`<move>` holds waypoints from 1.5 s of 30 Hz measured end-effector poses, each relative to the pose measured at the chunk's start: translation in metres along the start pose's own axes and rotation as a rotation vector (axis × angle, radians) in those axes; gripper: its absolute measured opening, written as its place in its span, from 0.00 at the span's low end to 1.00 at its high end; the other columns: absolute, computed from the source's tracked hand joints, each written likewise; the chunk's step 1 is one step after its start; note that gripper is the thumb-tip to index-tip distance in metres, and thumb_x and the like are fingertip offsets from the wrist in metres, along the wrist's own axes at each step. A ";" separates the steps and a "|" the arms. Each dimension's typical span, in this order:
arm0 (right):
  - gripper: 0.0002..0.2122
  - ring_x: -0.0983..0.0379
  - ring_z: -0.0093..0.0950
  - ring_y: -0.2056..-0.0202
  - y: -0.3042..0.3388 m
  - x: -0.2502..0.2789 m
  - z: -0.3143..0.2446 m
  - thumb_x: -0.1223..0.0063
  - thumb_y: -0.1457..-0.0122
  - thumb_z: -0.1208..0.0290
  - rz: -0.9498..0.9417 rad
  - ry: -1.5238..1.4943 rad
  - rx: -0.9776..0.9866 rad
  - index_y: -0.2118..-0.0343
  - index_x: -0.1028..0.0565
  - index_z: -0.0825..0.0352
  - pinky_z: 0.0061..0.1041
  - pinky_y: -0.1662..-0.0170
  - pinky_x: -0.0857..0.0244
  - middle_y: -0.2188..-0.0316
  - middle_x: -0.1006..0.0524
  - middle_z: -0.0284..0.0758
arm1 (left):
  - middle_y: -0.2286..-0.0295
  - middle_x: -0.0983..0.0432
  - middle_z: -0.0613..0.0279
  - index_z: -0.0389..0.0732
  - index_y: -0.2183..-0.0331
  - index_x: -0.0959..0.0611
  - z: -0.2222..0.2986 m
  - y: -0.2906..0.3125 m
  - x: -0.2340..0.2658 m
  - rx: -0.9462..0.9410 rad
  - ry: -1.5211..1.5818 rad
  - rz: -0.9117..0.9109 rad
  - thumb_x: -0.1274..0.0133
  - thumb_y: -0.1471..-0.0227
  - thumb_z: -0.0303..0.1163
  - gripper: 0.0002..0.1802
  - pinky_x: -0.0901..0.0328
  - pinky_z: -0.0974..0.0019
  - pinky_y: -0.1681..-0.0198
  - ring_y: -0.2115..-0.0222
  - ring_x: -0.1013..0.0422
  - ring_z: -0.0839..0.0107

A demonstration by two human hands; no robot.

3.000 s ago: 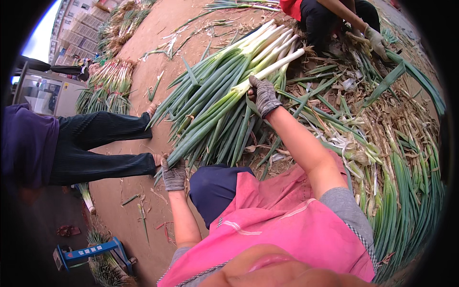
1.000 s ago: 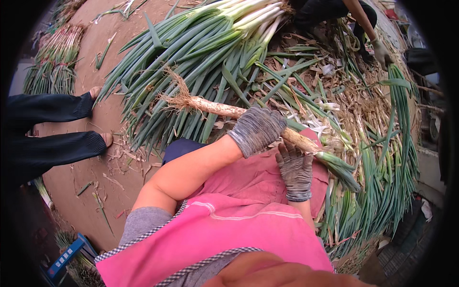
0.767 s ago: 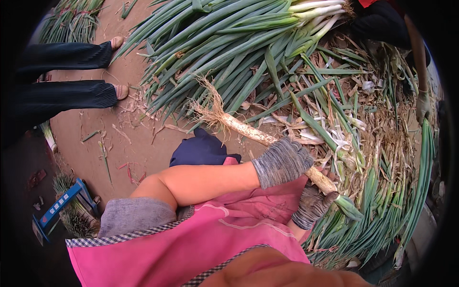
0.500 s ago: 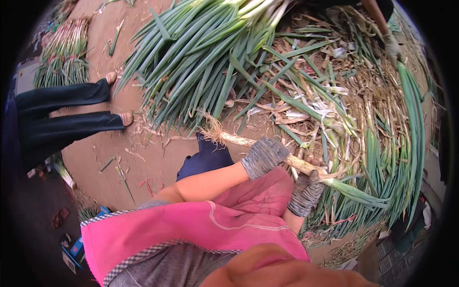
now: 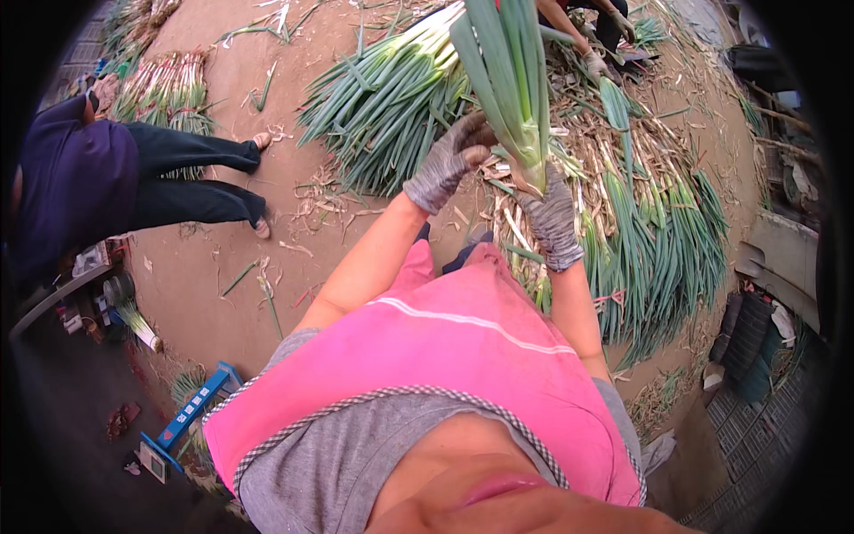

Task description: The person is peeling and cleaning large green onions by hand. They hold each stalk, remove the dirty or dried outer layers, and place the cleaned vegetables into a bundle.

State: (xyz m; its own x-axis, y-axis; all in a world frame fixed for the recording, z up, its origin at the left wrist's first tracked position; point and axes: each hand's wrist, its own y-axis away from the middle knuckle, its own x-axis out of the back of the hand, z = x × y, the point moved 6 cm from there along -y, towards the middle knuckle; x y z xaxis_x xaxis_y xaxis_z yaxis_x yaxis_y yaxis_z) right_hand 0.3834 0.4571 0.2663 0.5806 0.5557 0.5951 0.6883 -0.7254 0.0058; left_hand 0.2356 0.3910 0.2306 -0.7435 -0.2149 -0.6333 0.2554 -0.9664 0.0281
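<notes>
A large green onion (image 5: 509, 84) stands in front of me, its broad green leaves reaching to the top edge. My right hand (image 5: 553, 218), in a grey glove, is closed round its pale lower stalk, partly hiding it. Just left of the stalk, my gloved left hand (image 5: 449, 165) has its fingers curved and apart, with nothing seen in them. Behind it lies a big pile of green onions (image 5: 382, 111), leaves fanned toward me. More unpeeled green onions (image 5: 658, 240) with dry brown skins lie in a row beyond my right hand.
A person in dark trousers (image 5: 191, 147) stands at the left. Another person's gloved hand (image 5: 594, 67) works at the far right pile. Tied onion bundles (image 5: 169, 84) lie far left. A blue metal stand (image 5: 191, 405) is at lower left, a shovel (image 5: 774, 267) at right.
The green onion has swung from lying across my lap, roots leftward, to leaves up and away. My left hand has let go of the stalk. The view has shifted.
</notes>
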 end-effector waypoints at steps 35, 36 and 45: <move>0.09 0.33 0.23 0.76 0.127 -0.234 -0.234 0.45 0.54 0.73 -1.024 -0.617 -0.175 0.71 0.30 0.69 0.21 0.69 0.39 0.79 0.28 0.32 | 0.75 0.28 0.58 0.38 0.62 0.30 0.211 0.465 0.116 -0.905 0.438 1.152 0.47 0.53 0.32 0.16 0.30 0.57 0.72 0.77 0.29 0.63; 0.11 0.32 0.26 0.75 0.096 -0.230 -0.169 0.44 0.55 0.71 -0.952 -0.236 -0.043 0.70 0.30 0.70 0.24 0.68 0.38 0.78 0.28 0.34 | 0.75 0.28 0.58 0.38 0.63 0.30 0.213 0.477 0.123 -0.927 0.422 1.198 0.48 0.53 0.32 0.15 0.30 0.57 0.73 0.77 0.29 0.62; 0.26 0.30 0.36 0.68 0.141 -0.253 -0.305 0.41 0.56 0.63 -1.070 0.080 0.611 0.56 0.34 0.72 0.26 0.63 0.37 0.67 0.28 0.44 | 0.66 0.30 0.56 0.41 0.58 0.32 0.211 0.452 0.062 -1.076 0.554 0.900 0.49 0.53 0.45 0.24 0.36 0.58 0.59 0.65 0.32 0.61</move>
State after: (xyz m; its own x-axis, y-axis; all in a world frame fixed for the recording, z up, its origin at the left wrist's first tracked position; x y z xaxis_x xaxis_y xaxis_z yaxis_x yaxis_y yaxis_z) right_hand 0.2007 0.0898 0.3615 -0.4131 0.7104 0.5698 0.9032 0.3999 0.1563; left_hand 0.1744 -0.0891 0.3675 0.1618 -0.3461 -0.9241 0.9867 0.0696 0.1467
